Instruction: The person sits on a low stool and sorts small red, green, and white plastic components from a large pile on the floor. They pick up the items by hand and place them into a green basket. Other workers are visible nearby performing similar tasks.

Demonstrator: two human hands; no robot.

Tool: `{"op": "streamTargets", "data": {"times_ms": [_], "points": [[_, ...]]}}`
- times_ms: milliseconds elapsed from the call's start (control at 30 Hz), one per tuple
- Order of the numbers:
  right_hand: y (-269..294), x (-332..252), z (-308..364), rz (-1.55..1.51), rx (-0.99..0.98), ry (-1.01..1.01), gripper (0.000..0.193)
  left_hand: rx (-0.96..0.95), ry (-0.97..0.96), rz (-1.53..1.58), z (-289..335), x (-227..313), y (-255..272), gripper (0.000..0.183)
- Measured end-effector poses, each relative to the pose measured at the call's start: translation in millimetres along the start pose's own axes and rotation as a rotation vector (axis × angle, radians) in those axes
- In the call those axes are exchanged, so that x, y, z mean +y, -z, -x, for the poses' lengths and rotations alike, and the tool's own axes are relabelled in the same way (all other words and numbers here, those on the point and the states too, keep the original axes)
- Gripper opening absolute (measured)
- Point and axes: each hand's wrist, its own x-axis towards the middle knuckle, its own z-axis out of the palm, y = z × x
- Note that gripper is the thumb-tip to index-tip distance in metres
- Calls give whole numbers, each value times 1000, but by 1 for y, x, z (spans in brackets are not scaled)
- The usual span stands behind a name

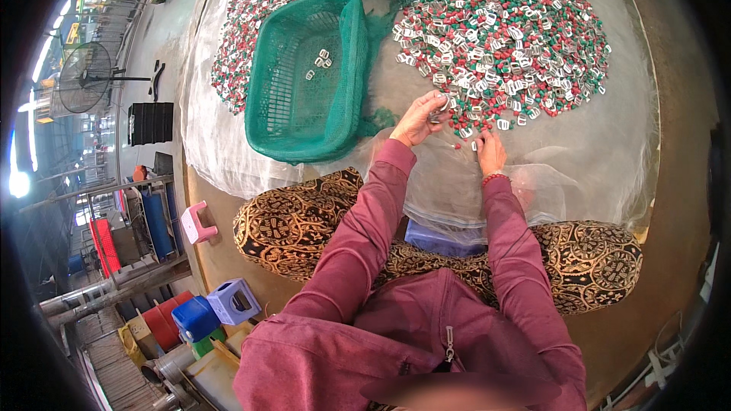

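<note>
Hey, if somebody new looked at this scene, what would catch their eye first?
Probably the big heap of red, green and white plastic pieces spread on a clear sheet, top right. Left of it sits a green mesh basket, nearly empty. Both hands, left hand and right hand, work at the heap's near edge.

Seated worker in maroon and patterned black-and-gold

The person wears a maroon long-sleeved jacket (358, 335) with a zip down the front, its metal zip pull (449, 350) hanging at the chest, and the sleeves end in ribbed cuffs at the wrists. A red beaded bracelet (493, 177) circles the wrist below the right hand (489, 152); the left hand (419, 120) is bare of ornament. The legs are covered in loose black trousers (304, 221) printed all over with an ornate golden-tan pattern.
</note>
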Motion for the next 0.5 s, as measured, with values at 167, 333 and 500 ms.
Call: {"op": "streamTargets", "data": {"times_ms": [167,333,500], "points": [[-1,3,2,-96,15,132,36,-177,-1,144,-3,-7,-8,10],[-3,16,8,-109,59,137,29,-180,53,101,-15,-27,-6,14],[14,41,-17,-1104,22,-202,16,15,100,-580,-35,-52,-8,9]]}}
